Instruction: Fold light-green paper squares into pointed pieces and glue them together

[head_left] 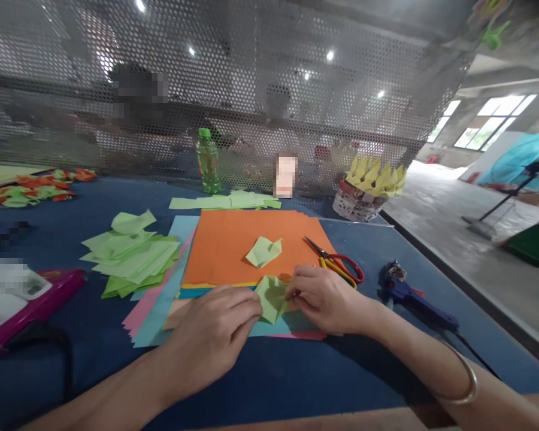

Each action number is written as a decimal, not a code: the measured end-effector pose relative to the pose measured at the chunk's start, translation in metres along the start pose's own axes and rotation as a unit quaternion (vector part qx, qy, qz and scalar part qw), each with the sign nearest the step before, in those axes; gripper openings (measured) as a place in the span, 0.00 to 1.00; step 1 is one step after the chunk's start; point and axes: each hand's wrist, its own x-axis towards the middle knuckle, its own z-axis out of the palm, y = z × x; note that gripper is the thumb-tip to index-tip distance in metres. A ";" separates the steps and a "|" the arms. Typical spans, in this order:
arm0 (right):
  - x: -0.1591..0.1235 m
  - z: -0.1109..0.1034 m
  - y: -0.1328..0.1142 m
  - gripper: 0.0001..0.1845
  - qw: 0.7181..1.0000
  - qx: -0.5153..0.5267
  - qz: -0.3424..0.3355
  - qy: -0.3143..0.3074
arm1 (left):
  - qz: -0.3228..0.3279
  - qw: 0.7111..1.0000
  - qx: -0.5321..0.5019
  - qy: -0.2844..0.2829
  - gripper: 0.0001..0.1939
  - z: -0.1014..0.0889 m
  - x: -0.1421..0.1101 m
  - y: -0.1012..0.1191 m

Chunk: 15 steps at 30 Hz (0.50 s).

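Note:
Both my hands pinch one small piece of light green paper [272,298], which is creased and partly folded. My left hand [220,323] grips its left side, and my right hand [323,296] has its right edge between the fingertips. Just beyond lies another creased green paper piece [263,251], resting on a stack of orange paper [224,239]. Red-and-yellow-handled scissors [336,263] lie on the right side of that stack, close to my right hand. Under the orange sheets, blue and pink paper [146,317] sticks out on the left.
Loose green paper pieces [135,257] are heaped at left. A blue glue gun [417,302] lies at right, with its cord. Behind stand a green bottle [209,161], green strips [224,200] and a pot with yellow folded paper [362,200]. A magenta-and-white device [36,299] sits left.

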 end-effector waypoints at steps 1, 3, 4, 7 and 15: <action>0.000 -0.003 0.001 0.11 1.000 -0.002 0.001 0.009 | -0.001 1.000 0.002 0.001 0.11 0.000 0.000 0.000; 0.001 -0.009 0.004 0.10 0.999 -0.010 0.012 0.034 | -0.001 1.000 0.006 0.003 0.11 0.000 -0.001 0.000; 0.001 -0.013 0.005 0.10 0.999 -0.015 0.022 0.045 | 0.001 1.000 0.007 0.006 0.10 0.000 -0.001 0.000; -0.001 -0.025 0.011 0.09 0.994 -0.052 0.079 0.053 | 0.009 1.000 0.007 0.017 0.11 0.001 -0.002 0.000; -0.039 -0.050 0.007 0.17 0.878 -0.312 0.362 -0.033 | 0.013 1.000 -0.004 0.013 0.10 0.004 -0.003 -0.002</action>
